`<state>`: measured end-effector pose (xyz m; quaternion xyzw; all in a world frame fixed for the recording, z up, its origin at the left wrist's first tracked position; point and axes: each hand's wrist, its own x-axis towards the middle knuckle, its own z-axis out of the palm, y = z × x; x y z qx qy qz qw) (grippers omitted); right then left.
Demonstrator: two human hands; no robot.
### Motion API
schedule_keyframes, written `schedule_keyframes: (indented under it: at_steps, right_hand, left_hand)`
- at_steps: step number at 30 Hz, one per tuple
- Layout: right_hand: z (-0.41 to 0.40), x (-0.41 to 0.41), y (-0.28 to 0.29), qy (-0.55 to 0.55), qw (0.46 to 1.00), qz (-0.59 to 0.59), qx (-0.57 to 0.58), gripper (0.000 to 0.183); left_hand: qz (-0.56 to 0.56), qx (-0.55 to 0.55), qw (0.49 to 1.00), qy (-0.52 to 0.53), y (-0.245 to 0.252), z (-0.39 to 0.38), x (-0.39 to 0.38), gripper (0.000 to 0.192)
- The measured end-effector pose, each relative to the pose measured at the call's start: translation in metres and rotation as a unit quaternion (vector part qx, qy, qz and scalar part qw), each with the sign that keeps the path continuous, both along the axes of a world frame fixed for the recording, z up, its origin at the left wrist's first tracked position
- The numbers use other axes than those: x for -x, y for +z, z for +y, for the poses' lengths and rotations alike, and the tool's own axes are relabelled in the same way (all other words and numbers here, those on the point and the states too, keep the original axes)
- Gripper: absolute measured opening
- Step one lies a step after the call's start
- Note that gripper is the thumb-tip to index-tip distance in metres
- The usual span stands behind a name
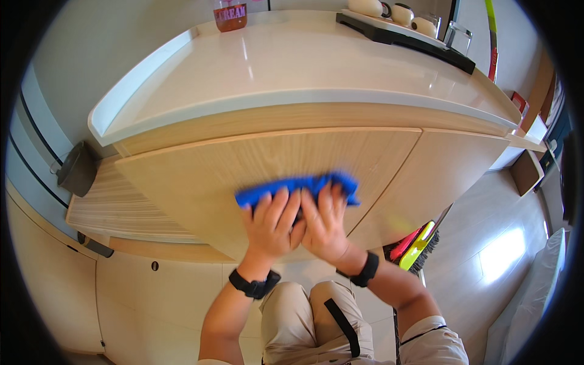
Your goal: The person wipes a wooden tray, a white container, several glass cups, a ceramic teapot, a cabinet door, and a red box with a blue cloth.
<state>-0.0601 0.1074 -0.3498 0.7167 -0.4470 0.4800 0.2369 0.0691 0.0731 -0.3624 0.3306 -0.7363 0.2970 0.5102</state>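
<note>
A folded blue cloth (255,191) lies against the light wood-grain cabinet door (196,182) in front of me, its edges blurred. My left hand (273,226) presses on the cloth's left and middle part, fingers spread and pointing up. Close beside it, my right hand (325,228) bears on the right part, where the cloth bunches up past the fingertips. The two thumbs nearly meet below the cloth. Both palms face the door, so what lies under them is hidden. Each wrist wears a black strap.
Above the doors runs a white countertop (273,64) holding a jar (231,18) and a black-based tray (401,44) with cups and glasses. A second door (438,169) adjoins at right, near a broom head (417,246). Left, a dark bin (80,169) stands by a low wooden ledge (132,205).
</note>
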Motion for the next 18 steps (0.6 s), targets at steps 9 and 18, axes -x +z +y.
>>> schedule_keyframes:
  at_steps: [9,18]
  right_hand:
    - [-0.014,-0.077,0.069,0.076,0.997,-0.018,0.015,0.046]
    - [0.001,-0.09,-0.059,0.083,0.978,0.114,-0.15,0.049]
  left_hand:
    - [0.135,0.104,0.985,-0.001,0.072,-0.027,-0.062,0.033]
    - [0.016,-0.107,0.994,0.024,-0.061,0.0,-0.113,0.038]
